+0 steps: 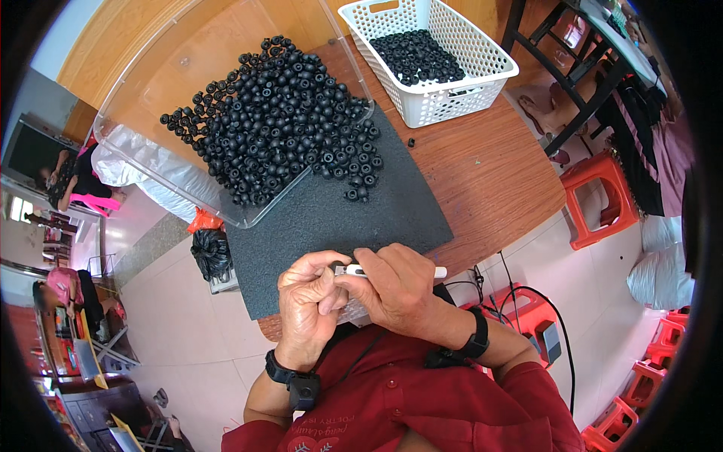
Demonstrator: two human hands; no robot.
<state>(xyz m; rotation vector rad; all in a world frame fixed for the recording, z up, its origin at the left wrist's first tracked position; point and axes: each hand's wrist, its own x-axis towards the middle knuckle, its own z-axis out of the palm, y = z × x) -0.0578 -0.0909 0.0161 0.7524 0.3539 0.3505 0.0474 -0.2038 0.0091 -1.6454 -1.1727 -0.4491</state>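
Observation:
Close together at the near edge of the dark mat [399,196], my hands meet in front of my chest. Fingers and thumb of my left hand [307,301] pinch a small black round part [337,267], mostly covered by the fingertips. My right hand [395,290] grips a slim white utility knife [440,272] with a black slider; its metal tip points left and reaches the black part. Beyond them, a heap of similar black hollow round parts [279,113] fills a tipped clear plastic bin [277,199] and spills onto the mat.
A white perforated basket [452,105] with small black pieces stands at the far right of the wooden table [489,173]. One loose piece [411,142] lies near it. Red stools [599,197], cables [561,324] and a black bag [211,252] surround the table. Other people sit farther off.

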